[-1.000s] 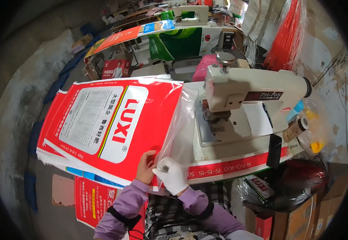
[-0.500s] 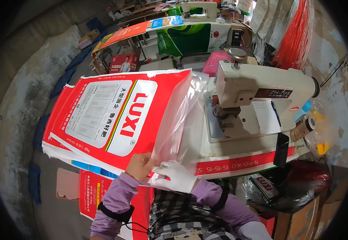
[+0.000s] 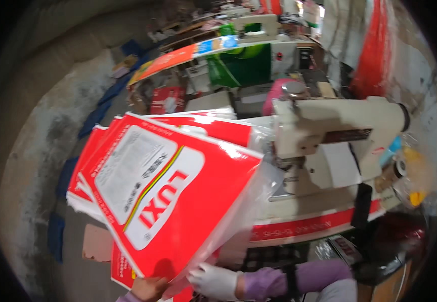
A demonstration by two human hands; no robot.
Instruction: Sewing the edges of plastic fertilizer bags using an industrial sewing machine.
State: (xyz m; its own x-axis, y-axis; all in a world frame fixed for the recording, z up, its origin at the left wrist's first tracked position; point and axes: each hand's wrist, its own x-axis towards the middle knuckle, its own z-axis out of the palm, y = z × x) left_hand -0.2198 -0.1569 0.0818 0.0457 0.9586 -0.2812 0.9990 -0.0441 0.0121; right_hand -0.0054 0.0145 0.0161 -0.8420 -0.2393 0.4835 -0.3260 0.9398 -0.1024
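A red and white printed sack [image 3: 218, 196] lies aslant over a stack of like sacks [image 3: 85, 201], its near corner drawn toward me. Clear plastic liner [image 3: 258, 194] sticks out along the sack's right edge. My bare left hand [image 3: 149, 288] is closed on the near corner. In a white glove, my right hand [image 3: 214, 281] pinches the liner beside that corner; its fingertips are partly blurred. To the right of the sack stands a cream sewing machine [image 3: 339, 121], its needle area partly hidden by blur.
A dark phone-like object [image 3: 362, 205] rests at the table's front edge, on a red printed strip [image 3: 299, 227]. A thread spool [image 3: 397, 168] sits beside the machine. Red strands [image 3: 372, 55] hang at the back right. Another sewing machine [image 3: 256, 25] stands farther back.
Both hands have come down toward me, pulling the top sack's near corner along. The sack has turned askew, uncovering more of the stack behind it. The whole view has shifted slightly.
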